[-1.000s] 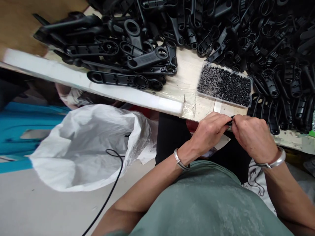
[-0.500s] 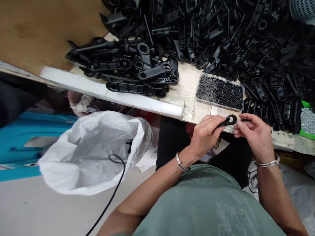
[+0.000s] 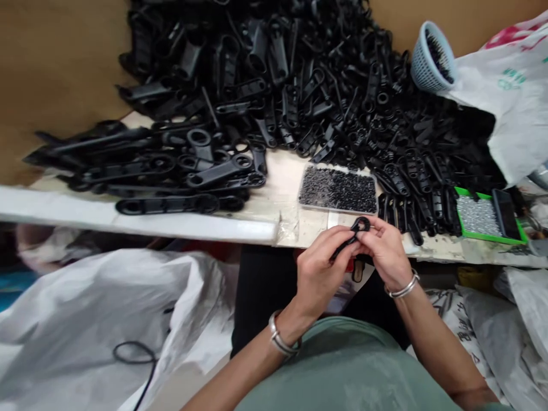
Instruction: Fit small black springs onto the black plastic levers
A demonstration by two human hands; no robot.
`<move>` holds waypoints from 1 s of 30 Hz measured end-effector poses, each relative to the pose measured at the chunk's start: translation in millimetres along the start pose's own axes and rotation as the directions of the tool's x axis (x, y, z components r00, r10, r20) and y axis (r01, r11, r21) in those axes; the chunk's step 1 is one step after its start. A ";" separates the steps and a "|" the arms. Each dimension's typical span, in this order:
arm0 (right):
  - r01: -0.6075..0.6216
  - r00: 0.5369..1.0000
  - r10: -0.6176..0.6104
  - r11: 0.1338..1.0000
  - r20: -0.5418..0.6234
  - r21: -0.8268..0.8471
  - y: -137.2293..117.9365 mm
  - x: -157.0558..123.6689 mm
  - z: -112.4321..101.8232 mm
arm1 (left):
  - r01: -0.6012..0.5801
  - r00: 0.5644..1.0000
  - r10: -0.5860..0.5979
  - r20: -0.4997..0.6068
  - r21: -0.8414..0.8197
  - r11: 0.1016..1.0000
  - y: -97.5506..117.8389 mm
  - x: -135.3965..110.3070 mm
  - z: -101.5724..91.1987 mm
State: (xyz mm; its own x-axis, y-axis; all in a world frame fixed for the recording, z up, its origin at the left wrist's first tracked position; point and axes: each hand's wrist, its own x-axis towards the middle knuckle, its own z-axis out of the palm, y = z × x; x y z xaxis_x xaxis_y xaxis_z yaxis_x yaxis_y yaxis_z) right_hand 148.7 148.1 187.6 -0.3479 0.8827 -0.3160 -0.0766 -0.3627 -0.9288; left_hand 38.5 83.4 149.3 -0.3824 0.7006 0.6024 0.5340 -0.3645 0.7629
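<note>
Just in front of the table edge, my left hand (image 3: pixel 321 264) is closed around a black plastic arm-shaped part with a ring end (image 3: pixel 362 224). The fingers of my right hand (image 3: pixel 389 251) are pinched at that ring end. A small black piece was in those fingers earlier; now it cannot be made out behind the fingertips. Beyond both hands sits a clear box (image 3: pixel 338 189) of small black and dark grey pieces. To its right, several black parts (image 3: pixel 402 214) stand side by side along the table.
Black plastic parts (image 3: pixel 257 68) are heaped across the back. More long ones (image 3: pixel 171 171) lie at left behind a white foam strip (image 3: pixel 205 224). At right are a green tray (image 3: pixel 479 214) of silvery bits and a blue basket (image 3: pixel 431 63). A white sack (image 3: pixel 107 297) hangs open at lower left.
My right hand has come over to the ring end of the part in my left hand; the two hands now meet. The view has swung right and up.
</note>
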 end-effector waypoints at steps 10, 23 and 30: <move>0.055 0.993 -0.045 0.995 0.108 -0.087 -11.4 3.7 -7.5 | -0.075 0.996 0.074 0.056 0.030 0.997 3.2 3.2 -1.9; 0.171 0.906 -0.351 -0.209 0.237 -0.963 -133.3 105.5 -52.2 | -0.198 0.980 0.192 0.050 0.253 0.947 -16.5 17.8 -39.0; 0.153 0.975 -0.045 -0.574 0.218 -0.804 -121.3 125.4 -33.1 | -0.085 0.977 0.172 -0.129 0.506 0.858 -36.4 33.6 -79.9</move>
State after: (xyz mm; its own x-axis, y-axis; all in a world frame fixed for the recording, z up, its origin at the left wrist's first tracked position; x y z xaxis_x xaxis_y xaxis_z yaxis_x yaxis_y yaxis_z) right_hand 145.3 312.7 254.2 -0.5396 0.8117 -0.2235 0.7422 0.5840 0.3289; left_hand -54.1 71.2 160.6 -0.3787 0.5422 0.7501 0.8723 -0.0619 0.4851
